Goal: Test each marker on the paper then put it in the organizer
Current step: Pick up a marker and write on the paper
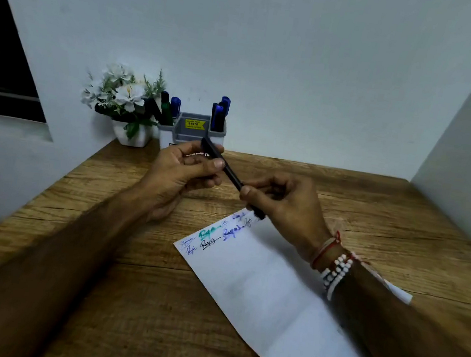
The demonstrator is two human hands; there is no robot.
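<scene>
Head view: marker (230, 173) slants from organizer (187, 137) toward paper (273, 288), possibly capped.

Black marker (230, 174) aslant over scribbled white paper's (273, 288) far corner; grey organizer (187, 135) beyond, other markers (219, 116) inside.
</scene>
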